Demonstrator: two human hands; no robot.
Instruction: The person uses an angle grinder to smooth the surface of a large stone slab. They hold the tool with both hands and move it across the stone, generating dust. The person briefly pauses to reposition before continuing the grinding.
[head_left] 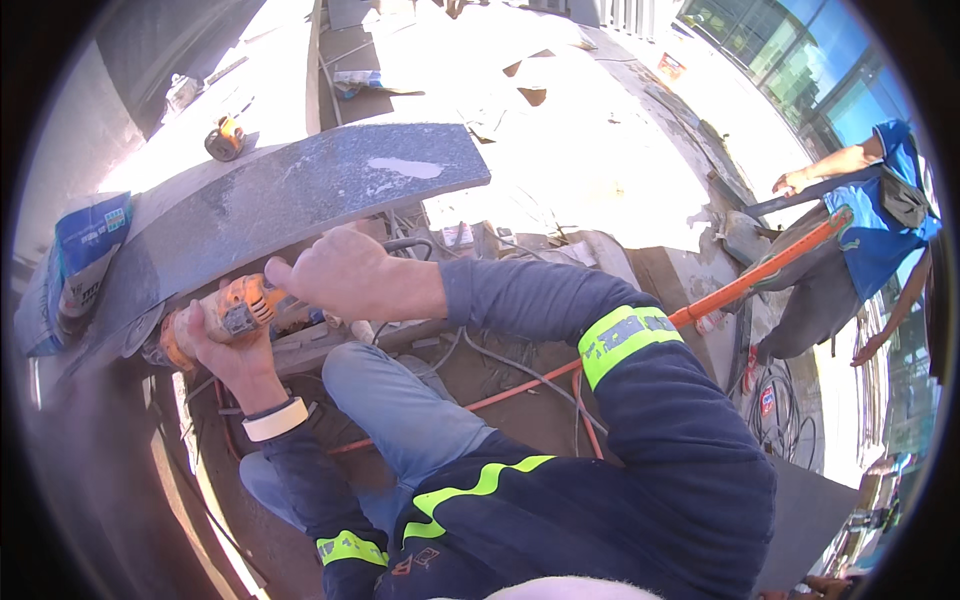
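Observation:
I grip an orange power grinder [243, 308] with both hands at the near edge of a long grey stone slab [259, 207]. My left hand [232, 360] is closed round the tool's front body, and my right hand [333, 280] is closed round its rear end. The grinder's disc [141, 331] is at the slab's near edge on the left; whether it touches is unclear. Hazy dust hangs below it. A blue-and-white sack [87, 258] lies on the slab's left end.
Another orange power tool [225, 137] lies beyond the slab. A co-worker [870, 250] in blue stands at right, holding a dark bar. An orange hose [745, 285] passes behind my right arm. Cables [775, 410] coil at lower right. A glass facade [840, 90] stands behind.

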